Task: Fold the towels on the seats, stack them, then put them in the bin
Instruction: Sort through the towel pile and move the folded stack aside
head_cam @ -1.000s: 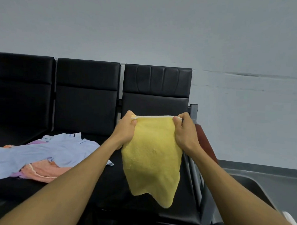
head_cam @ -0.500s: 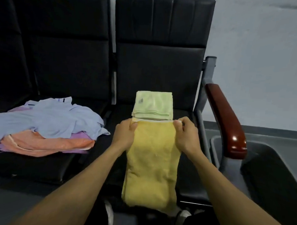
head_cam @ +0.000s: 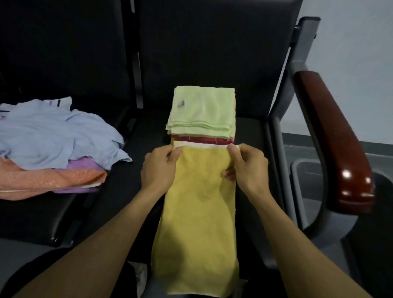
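Observation:
A yellow towel (head_cam: 200,216) lies lengthwise on the right-hand black seat (head_cam: 254,133) and hangs over its front edge. My left hand (head_cam: 160,170) pinches its far left corner and my right hand (head_cam: 248,166) pinches its far right corner, along a white hem. Just behind the hem sits a folded stack: a light green towel (head_cam: 203,109) on top, a red one (head_cam: 202,139) showing beneath. A heap of unfolded towels rests on the middle seat: pale blue (head_cam: 51,132) over purple (head_cam: 83,167) and orange (head_cam: 34,181).
A dark red armrest (head_cam: 334,140) on a grey frame stands right of the seat. Beyond it, low at the right, is a grey bin (head_cam: 306,172). Black seat backs rise behind, with a grey wall at the far right.
The yellow towel came down from hanging in the air onto the right seat, both hands still at its top corners. My view tilted down and closer; the folded stack and bin came into view.

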Action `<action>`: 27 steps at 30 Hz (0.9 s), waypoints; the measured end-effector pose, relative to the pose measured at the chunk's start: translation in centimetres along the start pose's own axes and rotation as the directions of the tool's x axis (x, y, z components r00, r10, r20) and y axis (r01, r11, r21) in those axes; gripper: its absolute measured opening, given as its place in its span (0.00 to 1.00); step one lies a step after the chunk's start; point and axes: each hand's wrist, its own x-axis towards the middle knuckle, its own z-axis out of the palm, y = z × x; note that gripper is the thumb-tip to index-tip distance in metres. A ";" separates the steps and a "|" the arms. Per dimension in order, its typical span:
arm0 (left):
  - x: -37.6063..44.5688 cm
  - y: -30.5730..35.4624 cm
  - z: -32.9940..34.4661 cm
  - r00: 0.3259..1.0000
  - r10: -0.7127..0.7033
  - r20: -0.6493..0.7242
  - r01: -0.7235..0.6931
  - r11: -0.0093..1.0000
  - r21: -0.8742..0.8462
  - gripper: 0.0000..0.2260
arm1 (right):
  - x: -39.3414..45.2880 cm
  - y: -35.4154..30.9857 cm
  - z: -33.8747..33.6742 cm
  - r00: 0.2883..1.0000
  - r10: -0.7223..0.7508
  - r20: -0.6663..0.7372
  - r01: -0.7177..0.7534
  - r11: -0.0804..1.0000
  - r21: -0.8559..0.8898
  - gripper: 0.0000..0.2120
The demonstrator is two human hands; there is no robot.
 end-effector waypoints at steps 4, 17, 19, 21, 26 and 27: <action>-0.1 0.5 -0.3 0.994 -0.028 0.105 0.055 0.960 -0.273 0.13 | 0.4 0.3 -0.1 1.000 -0.015 -0.012 0.015 1.000 -0.019 0.23; -0.2 -2.2 -1.3 0.938 -0.188 0.292 0.253 0.946 -0.203 0.07 | -0.5 3.4 -0.3 0.941 0.302 0.155 -0.279 0.948 -0.152 0.16; -0.2 -2.7 -1.7 0.883 -0.214 0.417 0.304 0.938 -0.163 0.16 | -0.9 3.6 -0.5 0.896 0.376 0.236 -0.354 0.926 -0.132 0.20; -0.4 -3.0 -2.0 0.813 -0.205 0.545 0.320 0.939 -0.124 0.24 | -1.2 3.7 -0.7 0.825 0.444 0.349 -0.429 0.895 -0.125 0.19; -0.9 -3.3 -1.7 0.723 -0.182 0.666 0.272 0.962 -0.033 0.28 | -1.6 3.9 -0.1 0.811 0.429 0.399 -0.400 0.903 -0.158 0.07; -0.8 -3.5 -1.5 0.739 -0.187 0.647 0.281 0.959 -0.044 0.24 | -1.6 3.8 0.0 0.820 0.419 0.390 -0.376 0.908 -0.184 0.09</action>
